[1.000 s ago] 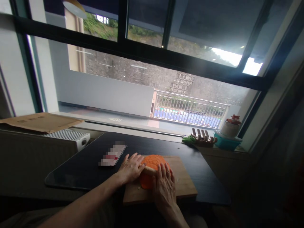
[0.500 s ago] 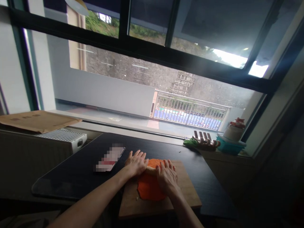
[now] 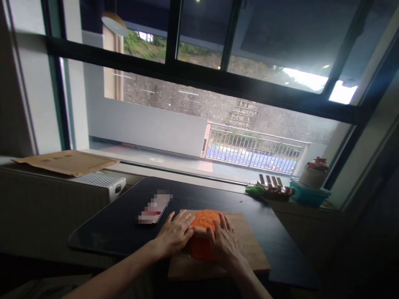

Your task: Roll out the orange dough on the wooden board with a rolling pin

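Note:
A pale wooden rolling pin lies crosswise on a flattened sheet of orange dough or clay. Under the sheet is a wooden board. My left hand rests on the pin's left end, fingers stretched forward and thumb towards the middle. Over the right end lies my right hand, its fingers also extended and slightly spread. Both palms press from above rather than wrapping round the pin, and they hide its ends. Part of the orange sheet shows in front of the pin and part behind it.
The board sits on a dark table. A phone-like object, partly blurred out, lies left of my hands. By the window stand a teal box, a green item and a brown rack. A brown envelope lies at left.
Both hands and the rolling pin have moved nearer to me over the orange sheet, so more of it shows beyond the pin. The view has shifted slightly left.

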A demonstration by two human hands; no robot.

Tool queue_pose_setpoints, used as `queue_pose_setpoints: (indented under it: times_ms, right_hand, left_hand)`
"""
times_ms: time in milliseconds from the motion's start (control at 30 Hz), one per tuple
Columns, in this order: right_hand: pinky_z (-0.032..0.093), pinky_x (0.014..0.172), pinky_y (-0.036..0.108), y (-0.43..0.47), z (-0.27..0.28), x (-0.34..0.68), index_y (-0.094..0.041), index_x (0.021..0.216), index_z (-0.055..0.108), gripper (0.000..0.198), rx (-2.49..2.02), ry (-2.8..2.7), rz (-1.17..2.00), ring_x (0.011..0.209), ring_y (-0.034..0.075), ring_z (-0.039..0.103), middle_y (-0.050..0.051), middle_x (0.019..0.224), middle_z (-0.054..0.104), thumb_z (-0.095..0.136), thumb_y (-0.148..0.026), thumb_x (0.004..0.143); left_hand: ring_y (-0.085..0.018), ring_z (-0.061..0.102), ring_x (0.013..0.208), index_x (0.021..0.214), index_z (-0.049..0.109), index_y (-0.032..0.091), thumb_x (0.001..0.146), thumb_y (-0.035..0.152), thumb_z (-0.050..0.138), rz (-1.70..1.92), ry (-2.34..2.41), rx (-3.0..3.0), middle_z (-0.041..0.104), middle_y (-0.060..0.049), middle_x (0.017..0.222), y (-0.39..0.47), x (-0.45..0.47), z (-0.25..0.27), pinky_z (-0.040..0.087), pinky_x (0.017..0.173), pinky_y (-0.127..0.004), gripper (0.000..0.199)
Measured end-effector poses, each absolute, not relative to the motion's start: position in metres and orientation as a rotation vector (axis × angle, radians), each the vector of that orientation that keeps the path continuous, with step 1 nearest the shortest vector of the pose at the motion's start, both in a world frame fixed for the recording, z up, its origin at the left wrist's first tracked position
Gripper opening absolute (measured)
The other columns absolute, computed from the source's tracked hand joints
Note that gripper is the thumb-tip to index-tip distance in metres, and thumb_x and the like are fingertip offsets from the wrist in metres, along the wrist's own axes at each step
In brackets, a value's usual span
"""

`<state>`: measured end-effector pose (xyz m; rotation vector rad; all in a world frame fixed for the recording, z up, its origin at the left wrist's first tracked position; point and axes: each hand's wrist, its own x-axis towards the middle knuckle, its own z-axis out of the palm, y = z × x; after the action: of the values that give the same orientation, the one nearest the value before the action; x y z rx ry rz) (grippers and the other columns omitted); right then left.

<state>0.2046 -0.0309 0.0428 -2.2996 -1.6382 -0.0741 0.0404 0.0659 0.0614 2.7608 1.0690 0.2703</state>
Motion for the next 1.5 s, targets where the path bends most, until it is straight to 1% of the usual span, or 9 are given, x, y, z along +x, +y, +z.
queue_pose_setpoints:
  times_ms: [67,167,367,467,700,833,1067,1300,1500]
  right_hand:
    - [0.020,0.112,0.045,-0.004,0.048,0.215,-0.018,0.136,0.049,0.052,-2.312,-1.581,-0.116,0.141,0.026,0.021,0.010,0.152,0.029,0.029,-0.044,0.096]
    - [0.016,0.112,0.048,0.040,0.052,0.234,-0.020,0.138,0.046,0.052,-2.336,-1.528,-0.068,0.141,0.027,0.022,0.011,0.151,0.031,0.030,-0.045,0.096]
    - [0.026,0.106,0.052,0.089,0.055,0.259,-0.018,0.134,0.050,0.054,-2.346,-1.478,0.044,0.137,0.031,0.029,0.015,0.145,0.040,0.026,-0.048,0.095]
    - [0.029,0.104,0.050,0.085,0.056,0.257,-0.018,0.132,0.053,0.054,-2.338,-1.488,0.059,0.135,0.031,0.033,0.015,0.144,0.042,0.026,-0.048,0.095]
    - [0.024,0.109,0.044,0.027,0.048,0.229,-0.021,0.131,0.054,0.050,-2.314,-1.510,-0.052,0.137,0.027,0.030,0.012,0.144,0.043,0.031,-0.046,0.095]
    - [0.022,0.110,0.043,0.007,0.043,0.217,-0.021,0.131,0.054,0.050,-2.290,-1.497,-0.147,0.137,0.026,0.030,0.009,0.143,0.045,0.029,-0.044,0.095]
    - [0.031,0.104,0.042,0.042,0.053,0.230,-0.023,0.123,0.060,0.045,-2.300,-1.386,-0.100,0.129,0.026,0.041,0.010,0.133,0.054,0.034,-0.045,0.093]
    - [0.036,0.099,0.045,0.096,0.056,0.258,-0.019,0.121,0.060,0.048,-2.289,-1.369,-0.084,0.124,0.029,0.045,0.013,0.126,0.058,0.032,-0.047,0.093]
    - [0.033,0.102,0.045,0.085,0.053,0.253,-0.018,0.124,0.059,0.050,-2.275,-1.370,-0.086,0.127,0.029,0.042,0.014,0.132,0.054,0.033,-0.048,0.092]
  left_hand:
    - [-0.024,0.025,0.141,0.140,0.042,0.020,0.092,0.043,0.025,0.312,1.131,2.801,0.038,-0.008,0.148,0.081,0.053,0.059,0.012,0.114,-0.052,0.056]
    - [-0.026,0.024,0.141,0.140,0.042,0.016,0.092,0.046,0.022,0.264,1.227,2.789,0.038,-0.011,0.148,0.115,0.077,0.059,0.012,0.114,-0.055,0.059]
    - [-0.028,0.021,0.142,0.143,0.035,0.010,0.090,0.052,0.018,0.168,1.351,2.692,0.033,-0.013,0.151,0.167,0.107,0.064,0.015,0.112,-0.056,0.069]
    - [-0.028,0.021,0.142,0.142,0.035,0.010,0.089,0.054,0.020,0.141,1.346,2.675,0.032,-0.014,0.151,0.165,0.107,0.064,0.014,0.112,-0.057,0.070]
    - [-0.027,0.026,0.140,0.139,0.044,0.016,0.091,0.051,0.019,0.162,1.230,2.758,0.040,-0.010,0.147,0.115,0.078,0.060,0.014,0.112,-0.057,0.064]
    - [-0.027,0.028,0.140,0.140,0.043,0.018,0.091,0.050,0.020,0.232,1.185,2.818,0.040,-0.009,0.147,0.093,0.066,0.061,0.013,0.113,-0.055,0.063]
    - [-0.031,0.034,0.136,0.132,0.052,0.019,0.090,0.051,0.022,0.285,1.363,2.766,0.053,-0.010,0.138,0.122,0.091,0.064,0.019,0.110,-0.058,0.061]
    - [-0.033,0.035,0.135,0.134,0.050,0.018,0.089,0.051,0.023,0.255,1.412,2.691,0.051,-0.012,0.139,0.172,0.117,0.060,0.023,0.107,-0.061,0.062]
    - [-0.034,0.032,0.137,0.136,0.047,0.020,0.088,0.053,0.025,0.175,1.381,2.657,0.047,-0.011,0.143,0.162,0.112,0.061,0.023,0.106,-0.062,0.063]
